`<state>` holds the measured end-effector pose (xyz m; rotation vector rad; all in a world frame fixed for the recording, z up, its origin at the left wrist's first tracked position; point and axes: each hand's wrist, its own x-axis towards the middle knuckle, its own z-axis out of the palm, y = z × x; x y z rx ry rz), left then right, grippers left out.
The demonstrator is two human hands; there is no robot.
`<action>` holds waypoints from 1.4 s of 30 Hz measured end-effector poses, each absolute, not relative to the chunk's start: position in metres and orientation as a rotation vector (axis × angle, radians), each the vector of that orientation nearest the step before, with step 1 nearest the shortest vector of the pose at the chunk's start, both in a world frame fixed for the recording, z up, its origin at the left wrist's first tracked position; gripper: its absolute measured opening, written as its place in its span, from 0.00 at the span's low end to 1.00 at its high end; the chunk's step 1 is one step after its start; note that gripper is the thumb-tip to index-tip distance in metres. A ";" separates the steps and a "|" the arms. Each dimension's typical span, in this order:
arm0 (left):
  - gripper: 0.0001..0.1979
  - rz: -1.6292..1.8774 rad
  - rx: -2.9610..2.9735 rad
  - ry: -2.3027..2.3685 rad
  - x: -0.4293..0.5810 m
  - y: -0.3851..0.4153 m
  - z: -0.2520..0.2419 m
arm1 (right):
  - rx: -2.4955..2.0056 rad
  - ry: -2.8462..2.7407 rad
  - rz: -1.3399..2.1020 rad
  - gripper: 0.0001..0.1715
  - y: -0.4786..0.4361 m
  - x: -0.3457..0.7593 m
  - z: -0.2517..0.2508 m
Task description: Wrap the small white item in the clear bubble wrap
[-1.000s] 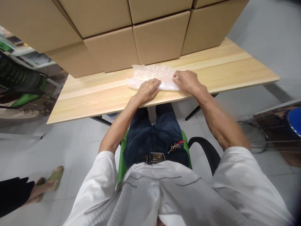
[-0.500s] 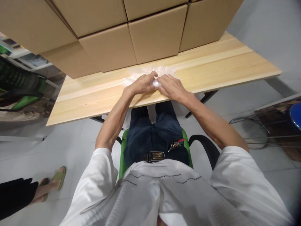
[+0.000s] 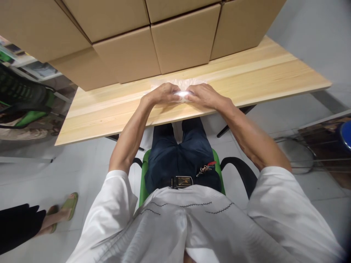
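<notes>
We see a thin, crinkled sheet of clear plastic film (image 3: 183, 84) on the pale, smooth-grained wooden table (image 3: 263, 76), just before the matte cardboard boxes (image 3: 181, 44). Our left hand (image 3: 161, 94) and right hand (image 3: 204, 95) meet knuckle to knuckle, fingers curled and pinching the film between them (mostly hidden underneath).

Item in my feed: pale wooden table (image 3: 260, 78), plank top, dark metal legs beneath. Lying directly on it: a stack of cardboard boxes (image 3: 181, 40) along the far side, and a clear plastic sheet (image 3: 192, 82) flat on the planks just in front of them.
</notes>
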<state>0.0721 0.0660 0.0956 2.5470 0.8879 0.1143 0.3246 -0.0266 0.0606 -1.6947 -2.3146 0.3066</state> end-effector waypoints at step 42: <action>0.24 0.644 2.498 1.441 0.060 -0.010 0.033 | -1.859 -2.155 0.046 0.36 -0.031 0.286 0.034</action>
